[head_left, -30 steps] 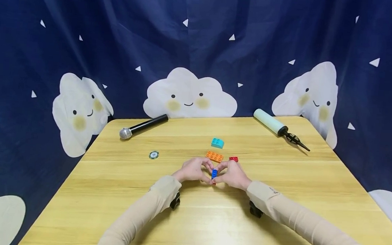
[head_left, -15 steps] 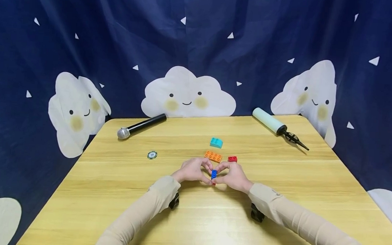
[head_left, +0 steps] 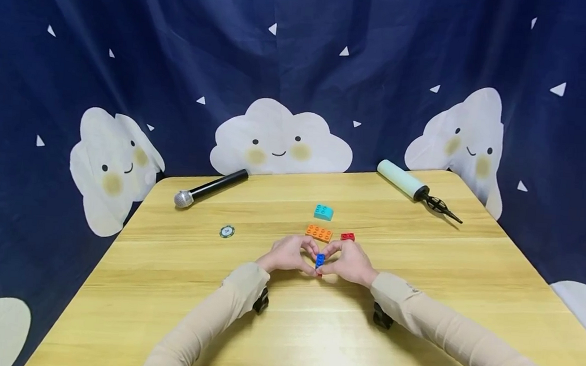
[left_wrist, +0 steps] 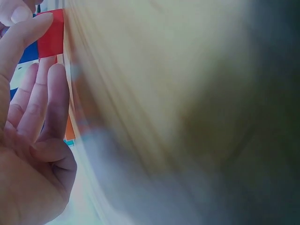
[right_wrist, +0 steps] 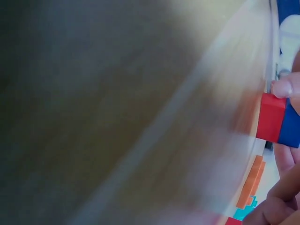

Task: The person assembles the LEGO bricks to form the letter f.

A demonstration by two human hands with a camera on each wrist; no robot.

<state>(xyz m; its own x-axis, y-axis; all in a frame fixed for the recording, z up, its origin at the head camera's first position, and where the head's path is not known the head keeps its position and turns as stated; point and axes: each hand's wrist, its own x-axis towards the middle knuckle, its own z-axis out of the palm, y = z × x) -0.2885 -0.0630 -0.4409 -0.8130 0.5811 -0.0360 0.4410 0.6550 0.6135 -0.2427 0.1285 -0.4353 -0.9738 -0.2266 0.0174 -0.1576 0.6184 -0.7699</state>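
Near the middle of the table, a blue toy brick (head_left: 320, 258) sits on top of a red toy brick (right_wrist: 271, 117). My left hand (head_left: 288, 253) pinches this small stack from the left, its thumb reaching over the red side in the left wrist view. From the opposite side my right hand (head_left: 351, 263) pinches it too. In the wrist views the red brick stands at the tabletop with the blue brick (left_wrist: 29, 52) joined to it. Just beyond the hands lie an orange brick (head_left: 319, 233) and another red brick (head_left: 347, 237), partly hidden by the right hand.
A turquoise brick (head_left: 324, 212) lies behind the orange one. To the left are a poker chip (head_left: 227, 232) and a black microphone (head_left: 213, 187). A pale green hand pump (head_left: 401, 179) lies at the back right of the wooden table (head_left: 163, 287). A dark blue curtain (head_left: 315, 14) hangs behind.
The head view has shifted slightly. Both hands keep their pinch on the stacked bricks, with hardly any movement.
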